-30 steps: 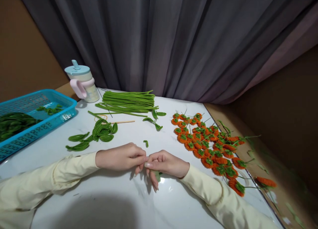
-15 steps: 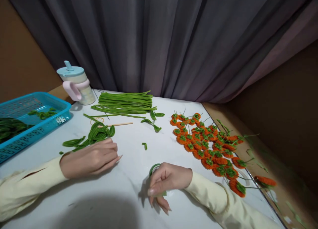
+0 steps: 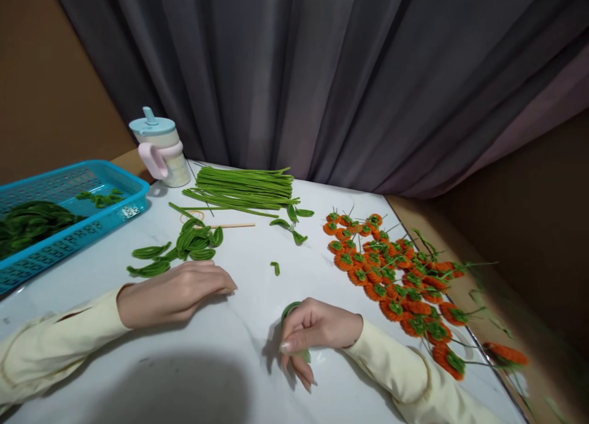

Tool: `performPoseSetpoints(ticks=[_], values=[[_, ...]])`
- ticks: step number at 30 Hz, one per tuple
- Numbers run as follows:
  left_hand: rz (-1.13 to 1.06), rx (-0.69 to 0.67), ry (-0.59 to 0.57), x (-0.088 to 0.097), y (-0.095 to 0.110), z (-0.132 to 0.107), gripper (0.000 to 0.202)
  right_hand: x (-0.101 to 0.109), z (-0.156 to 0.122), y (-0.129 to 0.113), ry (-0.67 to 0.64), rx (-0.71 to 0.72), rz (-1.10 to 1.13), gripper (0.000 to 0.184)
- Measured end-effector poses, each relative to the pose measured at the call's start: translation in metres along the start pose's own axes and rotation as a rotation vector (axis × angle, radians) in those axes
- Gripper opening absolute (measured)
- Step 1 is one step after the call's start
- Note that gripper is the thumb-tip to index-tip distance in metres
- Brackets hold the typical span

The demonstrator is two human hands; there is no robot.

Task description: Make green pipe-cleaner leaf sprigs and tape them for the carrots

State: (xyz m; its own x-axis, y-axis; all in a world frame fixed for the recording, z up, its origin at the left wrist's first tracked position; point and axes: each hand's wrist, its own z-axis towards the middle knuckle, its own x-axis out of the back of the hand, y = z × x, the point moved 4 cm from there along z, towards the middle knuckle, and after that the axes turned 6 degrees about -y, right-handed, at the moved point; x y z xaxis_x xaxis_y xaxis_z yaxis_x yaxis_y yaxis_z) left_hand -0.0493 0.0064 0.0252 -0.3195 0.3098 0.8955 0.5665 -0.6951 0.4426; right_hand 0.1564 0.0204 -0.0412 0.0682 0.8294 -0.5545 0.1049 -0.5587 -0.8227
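Observation:
My left hand [image 3: 179,294] rests palm down on the white table, its fingers stretched forward close together and nothing visible in them. Just beyond it lies a loose heap of green fuzzy pipe-cleaner leaves [image 3: 188,240]. My right hand [image 3: 317,329] is curled, thumb against the bent fingers, around a roll of green tape [image 3: 289,310], most of which is hidden by the hand. Between and beyond both hands is a short bent green piece [image 3: 275,268]. Farther back are small joined green leaves [image 3: 291,229].
Orange pipe-cleaner persimmons with green tops [image 3: 377,270] cover the table's right side. A bundle of green stems [image 3: 246,185] lies at the back near a thin wooden stick [image 3: 237,225]. A blue basket [image 3: 115,212] and a lidded cup [image 3: 172,166] stand left. A grey curtain [image 3: 257,74] hangs behind.
The view has shifted slightly left. My left hand's fingers have straightened forward, and more of the leaf heap shows beside it. My right hand keeps its grip on the tape.

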Motion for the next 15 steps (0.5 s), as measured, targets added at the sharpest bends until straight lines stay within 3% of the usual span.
performPoseSetpoints(ticks=[5, 11, 15], values=[[0.192, -0.057, -0.01, 0.001, 0.009, 0.002, 0.027, -0.001, -0.001, -0.001, -0.008, 0.012, 0.01, 0.036], [0.297, -0.161, 0.187, 0.007, 0.016, 0.002, 0.042, -0.001, -0.001, -0.002, -0.005, 0.039, 0.028, 0.033], [0.241, -0.058, 0.075, 0.002, 0.013, 0.003, 0.034, -0.001, -0.001, -0.001, 0.005, 0.061, 0.014, 0.034]])
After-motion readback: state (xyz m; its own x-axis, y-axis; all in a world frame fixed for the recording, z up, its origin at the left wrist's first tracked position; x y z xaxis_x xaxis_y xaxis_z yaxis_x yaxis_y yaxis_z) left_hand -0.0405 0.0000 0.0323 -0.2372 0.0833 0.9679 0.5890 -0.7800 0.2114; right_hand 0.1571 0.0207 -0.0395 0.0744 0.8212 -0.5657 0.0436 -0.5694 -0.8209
